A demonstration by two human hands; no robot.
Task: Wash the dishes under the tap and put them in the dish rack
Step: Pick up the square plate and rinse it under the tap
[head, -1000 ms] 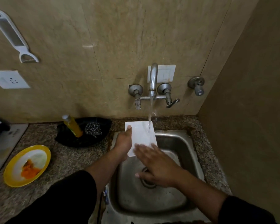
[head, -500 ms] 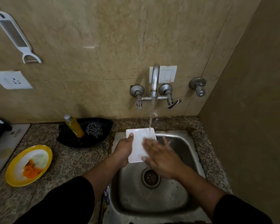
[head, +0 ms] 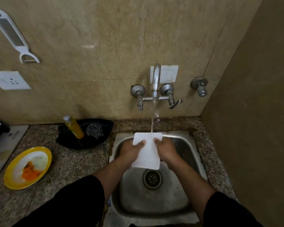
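Right hand [head: 166, 150] joins left hand [head: 129, 151], white board [head: 148, 154] between their fingers [head: 142, 142].

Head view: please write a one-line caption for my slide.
Left hand and right hand hold a white board over the sink under the running tap.

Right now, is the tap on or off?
On: water runs from the tap onto the far edge of the white board.

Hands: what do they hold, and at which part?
A white board, by its side edges: left hand on the left edge, right hand on the right, thumbs on top.
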